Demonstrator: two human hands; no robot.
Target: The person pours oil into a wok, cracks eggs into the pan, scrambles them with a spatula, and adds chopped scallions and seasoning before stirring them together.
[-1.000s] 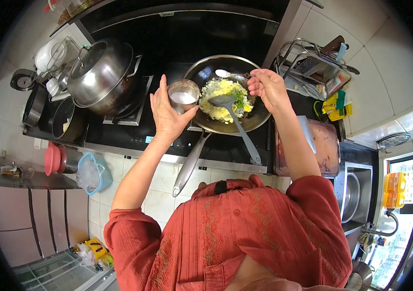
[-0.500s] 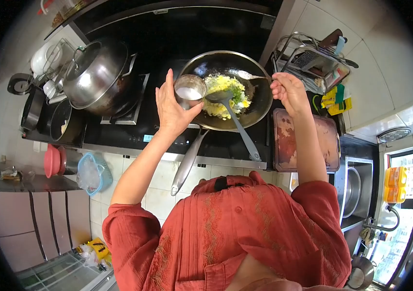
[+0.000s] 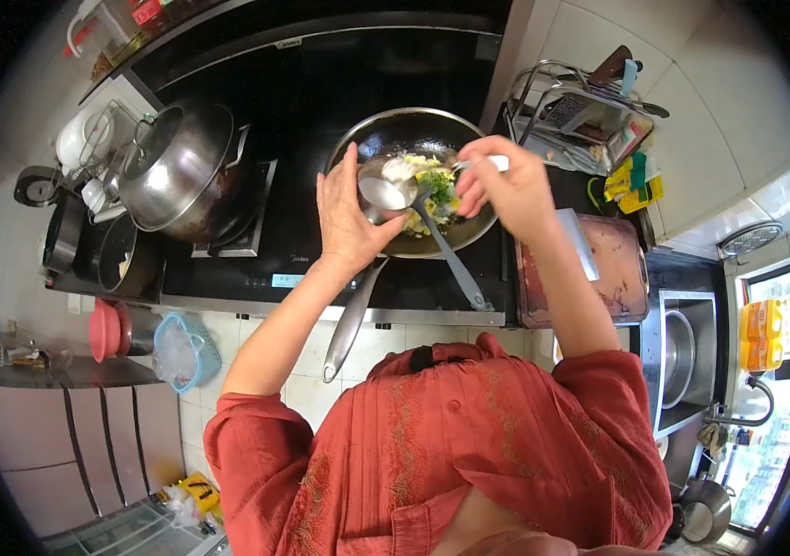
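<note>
My left hand (image 3: 341, 222) grips a small metal cup (image 3: 384, 195) holding something white, tilted above the left side of the wok (image 3: 395, 115). Between the fingers of my right hand (image 3: 511, 190) is a spoon (image 3: 402, 170), its bowl at the far rim of the cup. Yellow, egg-like food with chopped greens (image 3: 436, 182) lies in the wok, partly hidden by my hands and the cup. A grey spatula (image 3: 455, 259) rests in the wok, its handle leaning over the near rim. The wok's long handle (image 3: 348, 329) points toward me.
Left of the wok stands a large lidded steel pot (image 3: 172, 176). To the right, a cleaver (image 3: 578, 246) lies on a cutting board (image 3: 613, 287). Behind that is a metal knife rack (image 3: 580, 107); a sink (image 3: 682, 357) is at the far right.
My right hand has moved left with the spoon, bringing it from the wok's right side to the cup. The cup has shifted slightly right, and the cleaver has come into view.
</note>
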